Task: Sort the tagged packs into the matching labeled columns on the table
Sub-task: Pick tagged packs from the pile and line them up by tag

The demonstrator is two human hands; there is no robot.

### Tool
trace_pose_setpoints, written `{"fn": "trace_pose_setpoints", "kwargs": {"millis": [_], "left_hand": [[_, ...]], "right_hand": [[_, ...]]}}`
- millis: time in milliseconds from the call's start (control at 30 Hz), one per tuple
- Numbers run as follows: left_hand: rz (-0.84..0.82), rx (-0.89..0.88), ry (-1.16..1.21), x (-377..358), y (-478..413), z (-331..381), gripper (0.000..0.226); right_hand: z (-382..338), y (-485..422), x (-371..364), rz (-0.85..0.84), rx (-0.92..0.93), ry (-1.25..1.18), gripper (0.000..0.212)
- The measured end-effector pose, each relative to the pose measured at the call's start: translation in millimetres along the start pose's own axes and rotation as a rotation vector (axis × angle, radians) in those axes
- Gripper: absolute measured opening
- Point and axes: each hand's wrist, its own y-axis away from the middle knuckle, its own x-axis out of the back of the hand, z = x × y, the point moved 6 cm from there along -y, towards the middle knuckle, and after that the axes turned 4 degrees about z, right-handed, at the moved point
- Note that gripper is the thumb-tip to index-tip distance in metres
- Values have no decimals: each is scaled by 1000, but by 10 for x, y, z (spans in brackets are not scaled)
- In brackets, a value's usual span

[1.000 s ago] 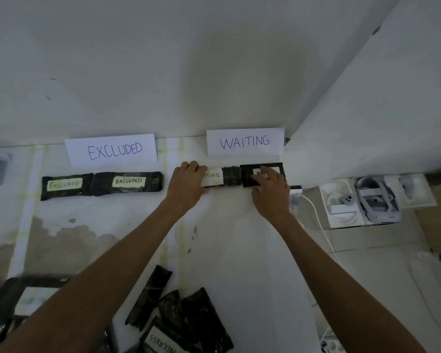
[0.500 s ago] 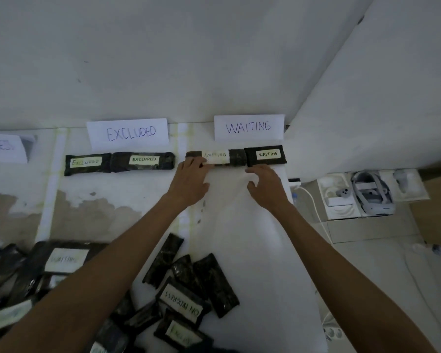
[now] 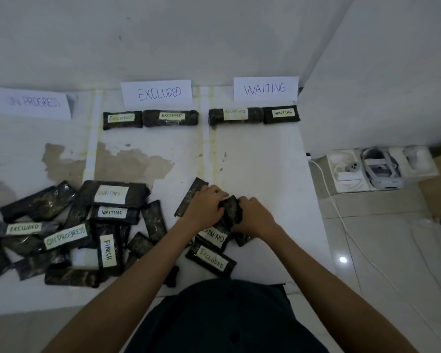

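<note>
Paper column labels stand at the table's back: ON PROGRESS (image 3: 35,103), EXCLUDED (image 3: 158,92), WAITING (image 3: 265,88). Two dark packs tagged EXCLUDED (image 3: 150,118) lie under the middle label, and two packs tagged WAITING (image 3: 253,115) lie under the right one. My left hand (image 3: 204,208) and my right hand (image 3: 255,216) both grip one dark pack (image 3: 231,210) at the small near pile, its tag hidden. Beneath them lie a pack tagged ON PROGRESS (image 3: 214,236) and one tagged EXCLUDED (image 3: 211,259).
A larger heap of tagged packs (image 3: 69,230) covers the near left of the white table (image 3: 265,161). Taped lines divide the columns. To the right, on the floor, a white box holds a headset (image 3: 379,169) with a cable trailing from it.
Both hands have drawn back from the WAITING row to the near pile and taken hold of a pack. The view has tilted down, showing the heap.
</note>
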Motion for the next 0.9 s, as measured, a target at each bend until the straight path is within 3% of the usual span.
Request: {"fn": "trace_pose_setpoints", "kwargs": {"millis": [67, 167, 233, 300, 367, 467, 567, 667, 900], "left_hand": [[62, 47, 89, 4, 103, 7, 38], [245, 312, 329, 152, 294, 31, 39], [226, 522, 552, 184, 419, 57, 44], [126, 709, 970, 119, 513, 112, 46], [161, 769, 1264, 119, 563, 125, 47], [284, 731, 1313, 246, 623, 80, 49], [347, 693, 1313, 370, 660, 27, 46], [375, 688, 1315, 454, 690, -46, 44], [418, 687, 1322, 557, 773, -169, 45]], "right_hand": [[-2, 106, -82, 96, -58, -83, 60], [-60, 187, 75, 250, -23, -246, 38], [-186, 261, 245, 374, 121, -275, 27], [-362, 370, 364, 455, 313, -227, 26], [-485, 468, 446, 514, 435, -159, 27], [-490, 510, 564, 571, 408, -152, 39], [-467, 494, 613, 496, 351, -223, 52], [-505, 471, 636, 400, 364, -282, 54], [-649, 426, 652, 387, 377, -217, 57]]}}
